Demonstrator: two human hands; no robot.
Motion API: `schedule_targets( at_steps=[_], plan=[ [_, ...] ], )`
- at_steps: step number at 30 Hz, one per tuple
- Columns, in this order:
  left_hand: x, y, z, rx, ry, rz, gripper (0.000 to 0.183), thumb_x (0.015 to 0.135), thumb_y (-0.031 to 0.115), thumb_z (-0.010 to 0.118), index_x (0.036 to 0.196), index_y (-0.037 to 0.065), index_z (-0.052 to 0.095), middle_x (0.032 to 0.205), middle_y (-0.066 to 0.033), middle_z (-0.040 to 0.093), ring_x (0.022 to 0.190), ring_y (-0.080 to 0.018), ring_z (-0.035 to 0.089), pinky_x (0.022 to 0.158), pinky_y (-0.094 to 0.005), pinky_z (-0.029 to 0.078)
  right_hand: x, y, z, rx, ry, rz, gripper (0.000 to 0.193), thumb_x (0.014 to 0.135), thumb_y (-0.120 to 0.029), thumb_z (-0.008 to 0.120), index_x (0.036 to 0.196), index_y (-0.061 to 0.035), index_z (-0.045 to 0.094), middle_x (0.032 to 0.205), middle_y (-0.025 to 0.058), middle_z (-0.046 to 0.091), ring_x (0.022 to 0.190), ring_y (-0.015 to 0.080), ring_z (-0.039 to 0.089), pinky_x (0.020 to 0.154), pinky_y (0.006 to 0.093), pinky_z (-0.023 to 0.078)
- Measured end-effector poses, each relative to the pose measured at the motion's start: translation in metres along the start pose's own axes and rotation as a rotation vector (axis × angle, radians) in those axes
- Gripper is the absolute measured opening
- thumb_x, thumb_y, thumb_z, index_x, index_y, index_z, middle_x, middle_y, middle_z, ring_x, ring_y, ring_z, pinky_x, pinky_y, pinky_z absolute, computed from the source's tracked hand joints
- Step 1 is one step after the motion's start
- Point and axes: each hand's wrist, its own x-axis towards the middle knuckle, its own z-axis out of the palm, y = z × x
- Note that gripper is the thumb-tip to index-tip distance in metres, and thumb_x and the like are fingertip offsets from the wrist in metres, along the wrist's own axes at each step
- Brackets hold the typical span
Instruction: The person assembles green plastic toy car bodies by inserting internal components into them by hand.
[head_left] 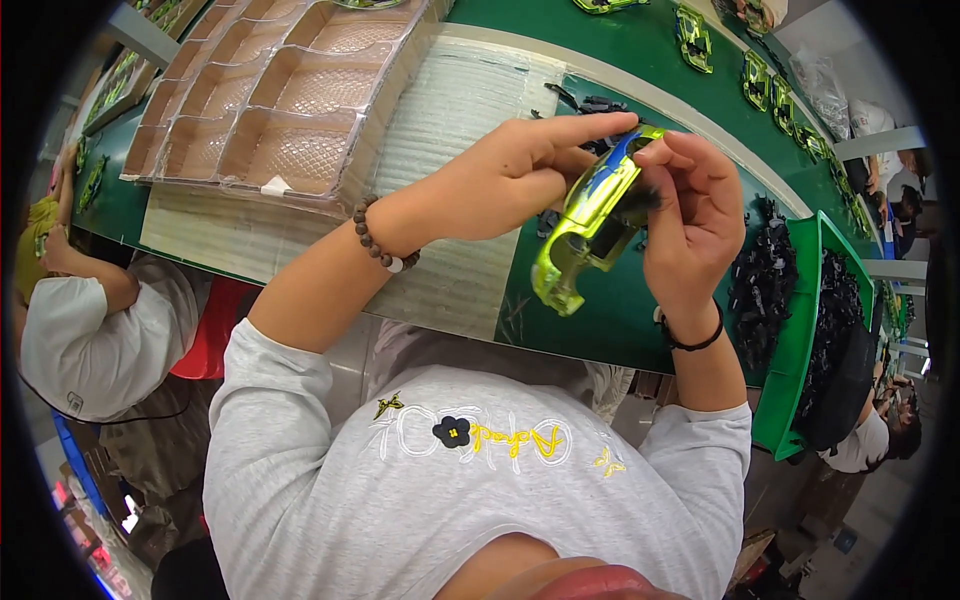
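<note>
A shiny yellow-green toy car body (597, 203) with blue markings hangs tilted over the table between my hands. My left hand (500, 182) is closed around its far side, the index finger stretched along the top end. My right hand (697, 215) is at its right side, fingertips pinched at the upper edge. A small black part (640, 203) shows between the right fingers and the shell's inner side; its exact shape is blurred. Loose black plastic parts (598, 104) lie on the green table behind my hands.
A clear compartment tray (300, 150) sits at the far left, beside a ribbed white foam sheet (440, 110). At right, a heap of black parts (765, 265) lies beside a green bin (800, 340). More green car bodies (693, 40) line the far belt. Other people work on both sides.
</note>
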Motion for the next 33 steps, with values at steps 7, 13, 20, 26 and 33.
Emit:
schedule_targets(
  at_steps=[7,13,20,26,33],
  plan=[
    [0.002,-0.018,0.007,0.044,-0.092,0.026,0.085,0.077,-0.006,0.063,0.144,0.010,0.015,0.137,-0.0129,0.038,0.119,-0.0150,0.043,0.097,-0.0300,0.040,-0.006,0.009,0.008,-0.340,0.089,-0.058,0.023,0.084,0.007,0.054,0.106,0.0002,0.052,0.092,0.0073,0.062,0.074,0.0101,0.059,0.065,0.0212,0.048],
    [0.006,-0.034,0.014,0.091,0.038,0.277,0.072,0.067,-0.007,0.071,0.122,0.009,0.028,0.133,-0.0127,0.030,0.086,-0.0079,0.052,0.074,-0.0236,0.045,-0.002,0.002,0.013,0.042,0.219,0.152,0.023,0.083,0.007,0.052,0.105,-0.0010,0.049,0.090,0.0068,0.060,0.073,0.0082,0.058,0.062,0.0187,0.046],
    [0.006,-0.032,0.011,0.069,0.179,0.489,0.077,0.063,0.004,0.078,0.128,0.010,0.035,0.132,-0.0088,0.040,0.098,-0.0131,0.052,0.085,-0.0284,0.045,0.009,-0.024,-0.008,0.040,-0.235,0.228,0.018,0.084,0.008,0.050,0.099,0.0058,0.059,0.093,0.0079,0.063,0.084,0.0101,0.059,0.073,0.0213,0.048],
    [0.001,-0.022,0.006,0.463,0.101,0.407,0.077,0.061,0.001,0.077,0.128,0.002,0.039,0.128,-0.0155,0.048,0.114,-0.0209,0.050,0.095,-0.0325,0.043,0.019,-0.024,-0.031,0.159,-0.440,0.529,0.027,0.081,0.000,0.063,0.106,0.0068,0.059,0.098,0.0096,0.064,0.088,0.0137,0.061,0.078,0.0252,0.049],
    [0.003,-0.027,0.012,0.603,0.198,0.507,0.069,0.054,0.013,0.074,0.118,0.010,0.051,0.108,-0.0034,0.058,0.092,-0.0251,0.052,0.084,-0.0334,0.043,0.022,-0.026,-0.035,0.171,-0.584,0.653,0.028,0.079,0.000,0.065,0.106,0.0067,0.059,0.099,0.0081,0.063,0.088,0.0125,0.059,0.078,0.0239,0.049]
  ],
)
